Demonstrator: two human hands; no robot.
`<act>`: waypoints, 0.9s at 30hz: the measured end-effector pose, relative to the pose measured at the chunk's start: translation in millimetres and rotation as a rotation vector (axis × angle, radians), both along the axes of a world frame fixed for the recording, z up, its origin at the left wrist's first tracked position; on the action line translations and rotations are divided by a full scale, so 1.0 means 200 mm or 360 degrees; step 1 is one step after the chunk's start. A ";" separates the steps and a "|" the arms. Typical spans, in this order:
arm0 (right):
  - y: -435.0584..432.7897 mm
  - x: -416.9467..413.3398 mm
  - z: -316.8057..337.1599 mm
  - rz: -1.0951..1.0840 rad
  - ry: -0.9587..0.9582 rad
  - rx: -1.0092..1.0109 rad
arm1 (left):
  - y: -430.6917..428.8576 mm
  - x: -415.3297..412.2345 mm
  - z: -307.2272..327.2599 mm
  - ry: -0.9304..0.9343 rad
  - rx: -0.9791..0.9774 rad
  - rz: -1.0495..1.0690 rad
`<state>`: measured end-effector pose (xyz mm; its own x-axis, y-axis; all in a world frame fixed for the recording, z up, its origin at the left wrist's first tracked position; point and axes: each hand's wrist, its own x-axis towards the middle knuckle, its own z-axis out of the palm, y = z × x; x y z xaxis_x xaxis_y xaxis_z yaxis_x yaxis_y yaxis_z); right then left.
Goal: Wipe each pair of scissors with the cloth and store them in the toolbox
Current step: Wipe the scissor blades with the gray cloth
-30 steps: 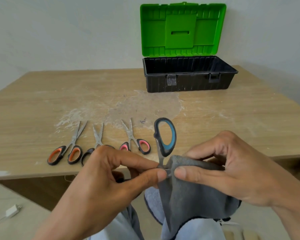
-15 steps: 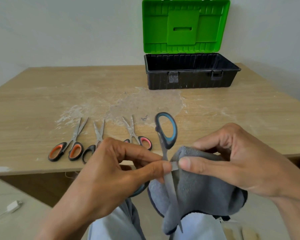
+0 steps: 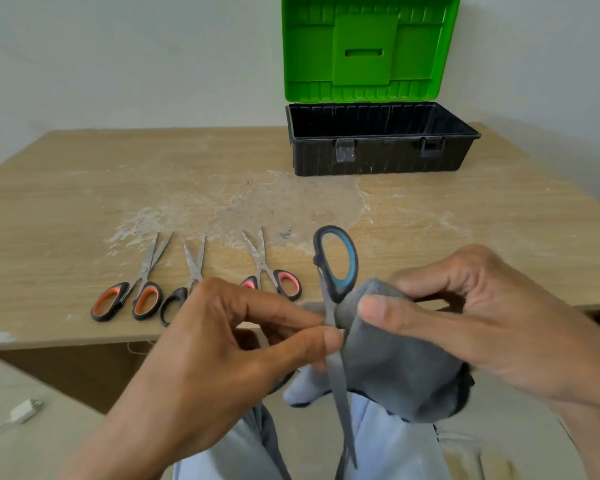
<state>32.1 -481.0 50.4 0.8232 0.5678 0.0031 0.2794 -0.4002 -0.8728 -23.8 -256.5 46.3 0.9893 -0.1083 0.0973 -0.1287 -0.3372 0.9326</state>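
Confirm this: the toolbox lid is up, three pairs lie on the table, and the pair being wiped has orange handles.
Wrong on colour: the head view shows the held scissors, against the cloth, with a blue-and-black handle, not orange. Rest stands.

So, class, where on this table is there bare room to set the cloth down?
Free: the table between the toolbox and the scissors row, and the stretch left of the toolbox. Crowded: the near edge, where three pairs lie.
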 end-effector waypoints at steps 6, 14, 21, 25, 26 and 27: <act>-0.01 0.00 -0.04 0.0192 0.0093 -0.0120 | 0.04 0.00 -0.02 -0.0065 -0.0009 0.0043; 0.01 -0.02 -0.03 0.0031 -0.0023 0.0048 | 0.01 -0.01 0.00 -0.0110 0.0019 0.0018; 0.03 -0.06 -0.01 0.0063 -0.0138 -0.0036 | 0.03 -0.03 -0.02 0.0060 -0.0158 -0.0106; -0.02 -0.05 0.01 0.0106 -0.0129 -0.0073 | 0.02 -0.04 0.00 0.0098 -0.0239 -0.0102; -0.03 -0.05 0.01 0.0103 -0.0118 -0.0070 | 0.00 -0.04 0.01 0.0124 -0.0271 -0.0090; -0.04 -0.04 0.01 0.0097 -0.0117 -0.0067 | -0.01 -0.04 0.02 0.0149 -0.0299 -0.0079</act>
<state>23.6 -488.1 52.8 0.7855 0.6178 0.0370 0.3669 -0.4167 -0.8317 -31.7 -257.8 49.6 0.9889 -0.1458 0.0283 -0.0507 -0.1519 0.9871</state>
